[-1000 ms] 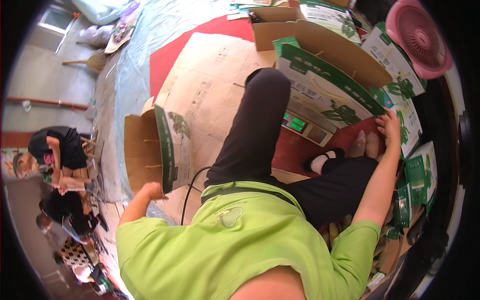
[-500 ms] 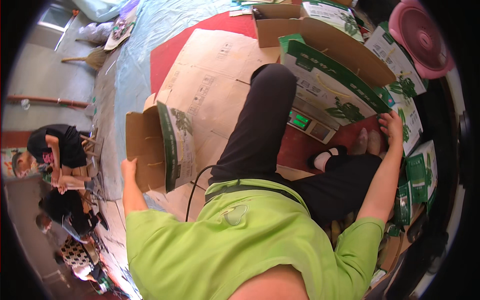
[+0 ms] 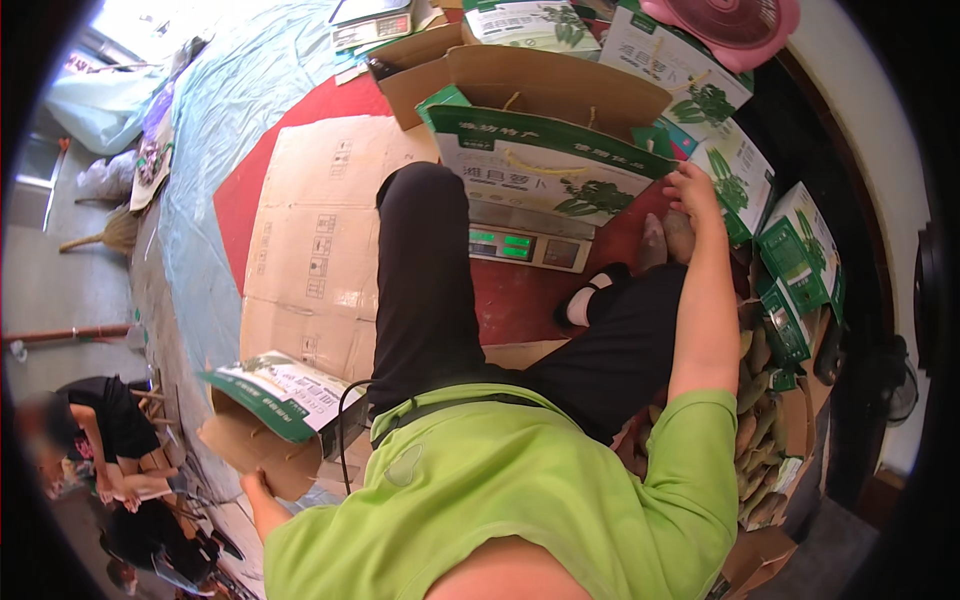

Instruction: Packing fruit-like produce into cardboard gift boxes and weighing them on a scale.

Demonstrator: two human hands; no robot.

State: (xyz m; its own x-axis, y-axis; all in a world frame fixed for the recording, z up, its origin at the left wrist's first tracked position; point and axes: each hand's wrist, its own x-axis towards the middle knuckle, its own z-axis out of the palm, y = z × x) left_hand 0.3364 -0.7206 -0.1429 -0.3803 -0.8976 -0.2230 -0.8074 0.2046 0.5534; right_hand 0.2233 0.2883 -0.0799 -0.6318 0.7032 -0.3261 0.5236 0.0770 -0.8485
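Note:
My left hand (image 3: 258, 487) is closed on the brown edge of a small green-and-white carton (image 3: 290, 385), which stands open and tilted at my left side. In front of me a larger green-and-white carton (image 3: 545, 170) with rope handles rests on a digital scale (image 3: 530, 249) with a lit green display. Its top is open, and its contents are hidden. At the right corner of this carton, my right hand (image 3: 690, 190) reaches out with its fingers loosely bent and apart, touching or nearly touching the corner.
Flattened cardboard (image 3: 310, 220) covers the floor by my knee. More printed cartons (image 3: 735, 175) stand to the right, below a pink fan (image 3: 730, 25). A heap of long vegetables (image 3: 760, 430) lies by my right elbow. People (image 3: 110, 430) sit at far left, near a broom (image 3: 105, 233).
The view has turned right, so the scene sits further left. In my left hand the small carton has tipped, its printed side now facing more upward. My right hand stays by the large carton's corner.

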